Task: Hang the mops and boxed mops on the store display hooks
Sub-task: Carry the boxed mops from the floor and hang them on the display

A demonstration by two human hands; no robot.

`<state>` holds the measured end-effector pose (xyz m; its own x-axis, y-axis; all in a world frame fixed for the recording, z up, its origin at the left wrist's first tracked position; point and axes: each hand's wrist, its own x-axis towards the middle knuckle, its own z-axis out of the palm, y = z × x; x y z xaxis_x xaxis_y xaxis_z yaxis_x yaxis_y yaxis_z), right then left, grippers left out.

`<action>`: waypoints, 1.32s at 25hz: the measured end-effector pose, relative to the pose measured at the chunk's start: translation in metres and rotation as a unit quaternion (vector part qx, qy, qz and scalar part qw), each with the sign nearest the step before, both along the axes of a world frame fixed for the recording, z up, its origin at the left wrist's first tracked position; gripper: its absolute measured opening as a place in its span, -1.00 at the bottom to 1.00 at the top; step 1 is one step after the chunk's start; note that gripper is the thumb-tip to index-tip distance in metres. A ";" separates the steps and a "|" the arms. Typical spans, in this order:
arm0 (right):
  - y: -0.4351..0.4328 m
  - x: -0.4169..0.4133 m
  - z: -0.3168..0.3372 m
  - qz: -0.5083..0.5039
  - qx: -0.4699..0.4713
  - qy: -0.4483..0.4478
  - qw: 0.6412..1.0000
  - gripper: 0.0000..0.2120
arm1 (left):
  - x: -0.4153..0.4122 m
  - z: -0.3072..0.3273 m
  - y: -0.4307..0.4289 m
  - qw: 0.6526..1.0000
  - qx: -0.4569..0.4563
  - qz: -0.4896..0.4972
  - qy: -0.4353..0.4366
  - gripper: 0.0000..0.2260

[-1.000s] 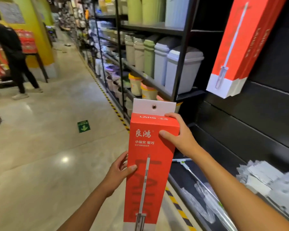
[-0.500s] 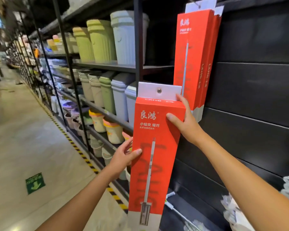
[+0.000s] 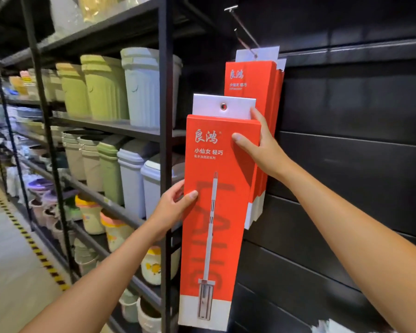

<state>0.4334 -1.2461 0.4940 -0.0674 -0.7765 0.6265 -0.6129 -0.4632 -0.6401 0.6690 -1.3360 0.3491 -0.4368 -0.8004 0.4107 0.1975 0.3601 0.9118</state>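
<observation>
I hold a tall red boxed mop (image 3: 216, 212) upright in front of the black slat wall. Its white hang tab (image 3: 222, 106) has a metal eyelet. My left hand (image 3: 175, 207) grips the box's left edge at mid height, thumb on the front. My right hand (image 3: 259, 147) grips the upper right edge, thumb on the front and a fingertip on the tab. Behind it, other red boxed mops (image 3: 255, 87) hang from a metal display hook (image 3: 243, 30). The held tab is below the hook and left of it.
A black metal rack (image 3: 165, 140) to the left carries green, beige and grey bins (image 3: 120, 97) and small pots. The black slat wall (image 3: 346, 164) fills the right. A yellow-black floor stripe (image 3: 34, 248) runs along the aisle. Plastic-wrapped goods (image 3: 334, 326) show at the bottom right.
I have raised the boxed mop, and my view has turned up and right from the aisle toward the hanging boxes. The hook has come into view. Both hands keep their grip.
</observation>
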 end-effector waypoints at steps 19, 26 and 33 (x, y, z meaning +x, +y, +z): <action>-0.085 -0.028 0.168 -0.168 -0.092 0.088 0.978 -0.01 | -0.073 0.154 -0.148 0.987 -0.094 -0.121 0.056 -0.62; -0.099 -0.025 0.202 -0.164 -0.094 0.097 0.977 -0.09 | -0.076 0.181 -0.169 0.984 -0.098 -0.137 0.062 -0.62; -0.117 -0.046 0.190 -0.186 -0.069 0.072 0.978 -0.19 | -0.090 0.171 -0.185 0.984 -0.077 -0.150 0.054 -0.62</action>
